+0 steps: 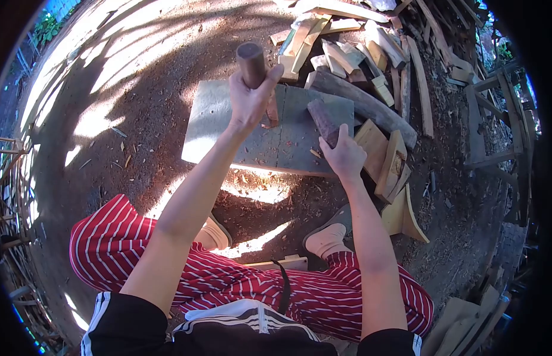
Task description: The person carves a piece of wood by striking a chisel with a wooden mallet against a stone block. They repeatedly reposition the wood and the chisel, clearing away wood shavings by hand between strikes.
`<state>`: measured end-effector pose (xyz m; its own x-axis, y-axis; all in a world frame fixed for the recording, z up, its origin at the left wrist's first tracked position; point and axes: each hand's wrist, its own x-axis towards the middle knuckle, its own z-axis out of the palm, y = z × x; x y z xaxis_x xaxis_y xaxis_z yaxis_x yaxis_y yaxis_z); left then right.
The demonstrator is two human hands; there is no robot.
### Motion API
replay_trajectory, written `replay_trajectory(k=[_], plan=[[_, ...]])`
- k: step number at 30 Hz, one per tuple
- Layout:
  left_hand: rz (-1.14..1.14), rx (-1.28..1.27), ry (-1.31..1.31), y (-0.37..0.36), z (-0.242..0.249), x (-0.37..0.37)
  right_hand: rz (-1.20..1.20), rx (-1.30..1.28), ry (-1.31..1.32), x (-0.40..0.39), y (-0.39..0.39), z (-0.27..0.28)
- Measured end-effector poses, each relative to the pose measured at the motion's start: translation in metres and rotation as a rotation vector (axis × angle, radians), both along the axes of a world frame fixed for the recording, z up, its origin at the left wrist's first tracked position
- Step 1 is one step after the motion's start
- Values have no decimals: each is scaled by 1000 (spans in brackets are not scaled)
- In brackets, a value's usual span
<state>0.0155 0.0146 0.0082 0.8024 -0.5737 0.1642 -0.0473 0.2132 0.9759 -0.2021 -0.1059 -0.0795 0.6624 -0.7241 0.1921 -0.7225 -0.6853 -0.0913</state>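
My left hand [249, 101] is wrapped round a dark, round-ended wooden piece [251, 59], raised over the board. Lower and to the right, my right hand [344, 155] grips a dark brown wooden piece [322, 121] that points up and to the left. Beneath both is a wide grey board [216, 113] with a dark line across its middle. A reddish-brown strip [271, 110] shows just beside my left hand; whether it joins the held piece I cannot tell. Small chips lie on the board.
Split wood pieces [341, 56] are heaped beyond the board. Cut blocks [383, 157] and a yellowish curved piece [406, 216] lie at its right. My feet [326, 240] rest near its front edge. A wooden frame [495, 118] stands at far right.
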Motion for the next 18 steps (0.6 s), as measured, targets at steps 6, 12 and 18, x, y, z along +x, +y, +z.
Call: replay_trajectory(k=[6, 12, 18], plan=[[45, 3, -39, -3, -9, -6, -3, 12, 11, 0, 0, 2], [78, -11, -125, -8, -12, -12, -18, 153, -9, -2, -11, -1], [77, -47, -191, -4, -13, -24, 252, 808, -824, 59, 10, 173]])
